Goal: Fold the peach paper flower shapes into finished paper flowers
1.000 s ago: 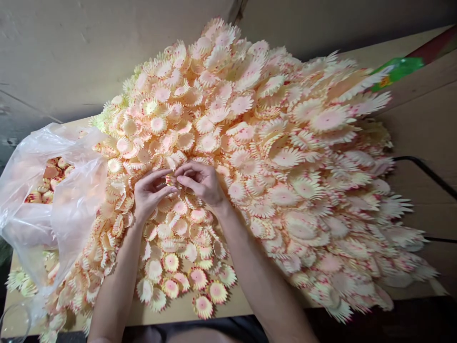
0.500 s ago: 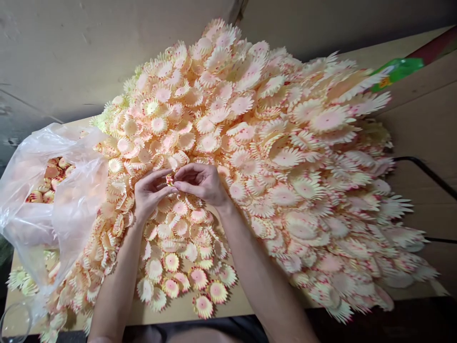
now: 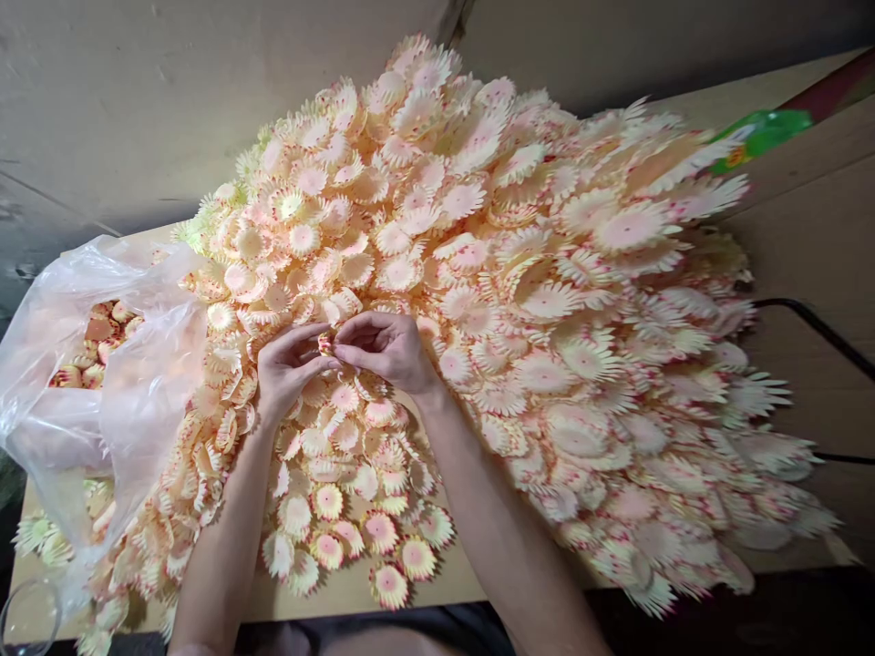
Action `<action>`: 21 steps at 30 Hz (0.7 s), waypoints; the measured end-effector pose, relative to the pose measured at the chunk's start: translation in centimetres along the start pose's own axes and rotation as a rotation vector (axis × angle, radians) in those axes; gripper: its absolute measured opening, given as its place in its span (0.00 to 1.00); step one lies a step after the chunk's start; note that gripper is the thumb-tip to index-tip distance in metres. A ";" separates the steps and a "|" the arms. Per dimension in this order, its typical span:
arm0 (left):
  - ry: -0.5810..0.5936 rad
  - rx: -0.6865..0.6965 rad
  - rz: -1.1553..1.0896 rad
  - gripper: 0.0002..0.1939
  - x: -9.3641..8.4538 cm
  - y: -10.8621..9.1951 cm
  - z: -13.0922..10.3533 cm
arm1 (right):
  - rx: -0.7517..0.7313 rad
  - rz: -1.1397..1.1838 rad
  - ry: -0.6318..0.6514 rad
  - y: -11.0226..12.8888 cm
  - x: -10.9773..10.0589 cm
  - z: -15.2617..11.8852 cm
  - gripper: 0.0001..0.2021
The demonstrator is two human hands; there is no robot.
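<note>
Between the fingertips of both hands is a small curled flower piece (image 3: 324,344), cream with red tips. My left hand (image 3: 291,360) pinches it from the left with thumb and forefinger. From the right, my right hand (image 3: 383,351) has its thumb and fingers closed on the same piece; the exact contact is partly hidden. Just below the wrists lie loose flat flower pieces (image 3: 345,437) with pink centres and fringed red edges. Beyond the hands rises a large heap of similar pale flower pieces (image 3: 424,196).
At the left a clear plastic bag (image 3: 154,364) holds rolled flower pieces (image 3: 92,355). A glass-like round object (image 3: 31,618) stands at the lower left corner. Cardboard (image 3: 813,237) and a black cable (image 3: 820,328) are on the right, with a green packet (image 3: 762,138) near the heap's top right.
Both hands stay in nearly the same place. The fingertips have shifted very slightly around the small flower piece; the heap and bag look unchanged.
</note>
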State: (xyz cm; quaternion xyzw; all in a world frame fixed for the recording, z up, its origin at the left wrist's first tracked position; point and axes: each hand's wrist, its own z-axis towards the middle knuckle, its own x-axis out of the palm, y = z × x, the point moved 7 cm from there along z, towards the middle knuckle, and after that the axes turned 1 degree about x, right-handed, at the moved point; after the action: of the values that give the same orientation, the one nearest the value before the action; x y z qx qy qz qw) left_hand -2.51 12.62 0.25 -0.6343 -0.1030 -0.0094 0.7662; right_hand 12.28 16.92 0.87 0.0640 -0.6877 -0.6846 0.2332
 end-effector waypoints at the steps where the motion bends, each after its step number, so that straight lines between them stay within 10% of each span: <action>1: 0.001 0.002 0.004 0.25 0.0 0.0 0.0 | -0.004 0.004 -0.002 0.1 0.0 0.0 0.11; 21: -0.028 0.022 0.057 0.26 -0.2 0.1 0.0 | -0.016 -0.030 -0.085 -0.6 -0.6 0.5 0.08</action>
State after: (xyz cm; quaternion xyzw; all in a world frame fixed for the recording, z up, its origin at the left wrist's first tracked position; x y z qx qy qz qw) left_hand -2.73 12.63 0.16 -0.6287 -0.0958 0.0223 0.7714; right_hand 12.49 17.55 0.21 0.0432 -0.6905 -0.6955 0.1938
